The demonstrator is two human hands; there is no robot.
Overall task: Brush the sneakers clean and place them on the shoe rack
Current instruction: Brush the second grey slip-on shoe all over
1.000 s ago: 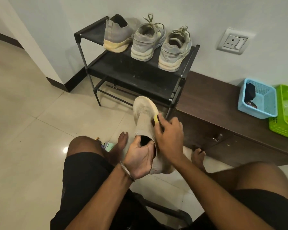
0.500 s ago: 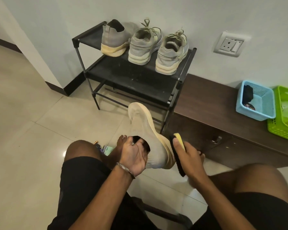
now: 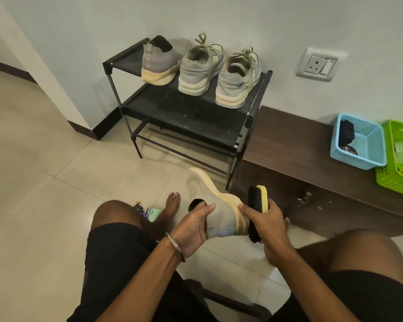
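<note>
The floor (image 3: 56,182) was pale glossy tile, meeting a light wall with a dark skirting board at ten o'clock; a black shoe rack (image 3: 189,117) stood against the wall at twelve o'clock, and on its top shelf sat a grey slip-on sneaker (image 3: 158,62) beside a laced pair of sneakers (image 3: 219,73), heels outward; a low dark wooden bench (image 3: 300,145) ran off toward three o'clock, touching the rack's right side, and carried a blue basket (image 3: 368,149) just beside a green basket (image 3: 398,173); a wall socket (image 3: 319,66) showed at one o'clock.

The person sat with bare knees apart; small items (image 3: 149,211) lay on the tile by the foot at nine o'clock of the hands.

The left hand (image 3: 193,228) gripped the held sneaker (image 3: 219,219) at its collar, thumb curled over the rim of the opening, toe pointing up toward twelve o'clock, sole turned to the right; the right hand (image 3: 268,228) was clamped round a brush (image 3: 257,212) with yellow back and black bristles; the bristles lay against the sneaker's yellowish sole near the heel.
</note>
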